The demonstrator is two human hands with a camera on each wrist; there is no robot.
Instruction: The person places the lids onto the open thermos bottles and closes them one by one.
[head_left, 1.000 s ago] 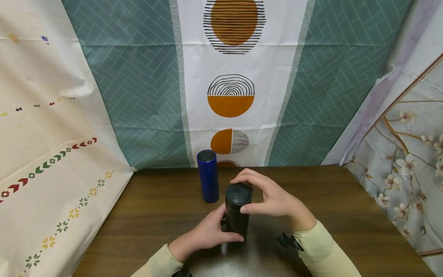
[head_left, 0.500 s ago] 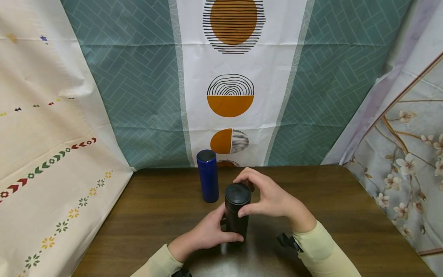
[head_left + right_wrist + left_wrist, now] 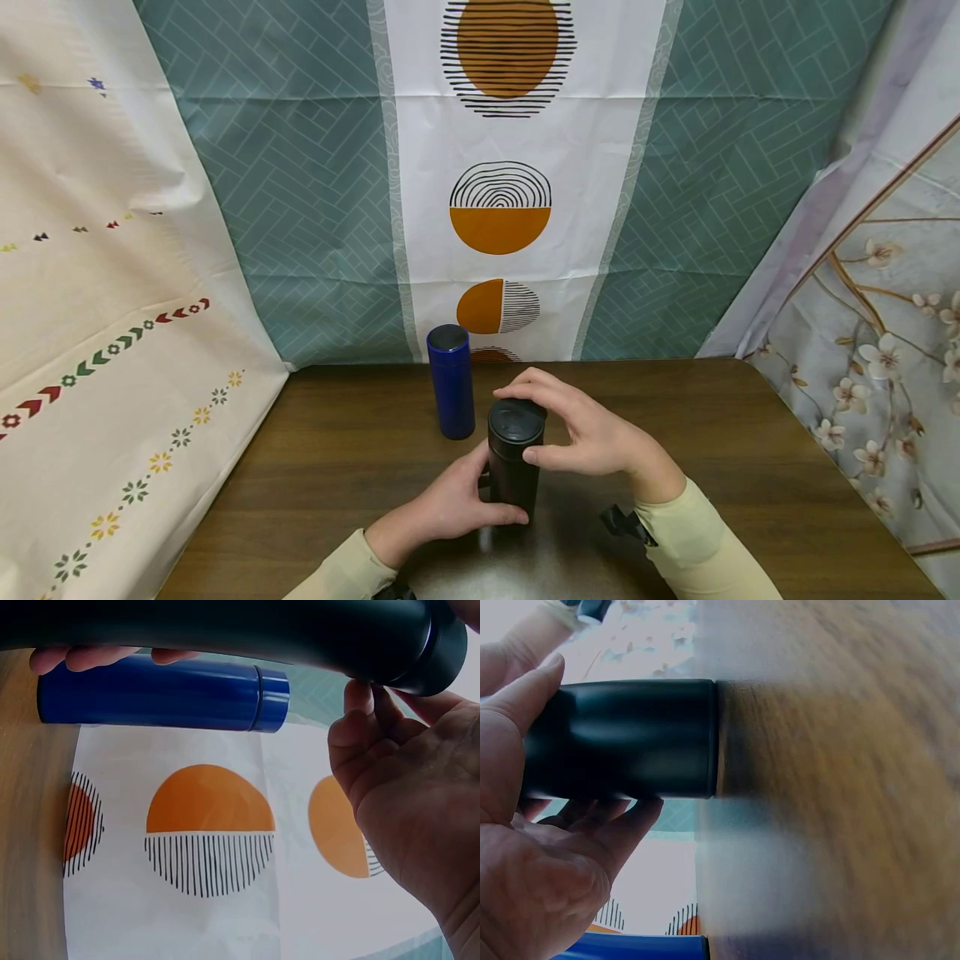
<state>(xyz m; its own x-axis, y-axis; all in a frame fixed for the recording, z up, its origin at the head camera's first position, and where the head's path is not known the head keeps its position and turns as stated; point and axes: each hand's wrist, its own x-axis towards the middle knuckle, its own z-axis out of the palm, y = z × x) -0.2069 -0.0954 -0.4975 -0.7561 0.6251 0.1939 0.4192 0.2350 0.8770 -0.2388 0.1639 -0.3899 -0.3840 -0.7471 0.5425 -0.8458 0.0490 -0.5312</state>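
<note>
A black thermos flask (image 3: pixel 513 483) stands upright in front of the person, its base right at the tabletop in the left wrist view. The left hand (image 3: pixel 457 498) grips its body from the left, thumb across the near side and fingers behind. Around the black lid (image 3: pixel 516 421) curl the thumb and fingers of the right hand (image 3: pixel 588 429), coming from the right. In the right wrist view, those fingertips touch the lid's seam on the far side. The lid sits on the flask. Behind and slightly left, a blue thermos flask (image 3: pixel 453 396) stands upright with its dark-topped lid on.
The wooden table (image 3: pixel 337 467) ends at the back against a hanging green and white cloth (image 3: pixel 315 208) with orange circle prints. A cream embroidered cloth (image 3: pixel 112 350) hangs at the left, a floral one (image 3: pixel 862 375) at the right.
Half a second ago the right fingers were drawn back toward the right side of the lid; now they reach further across its far edge. The left hand and both flasks hold their places.
</note>
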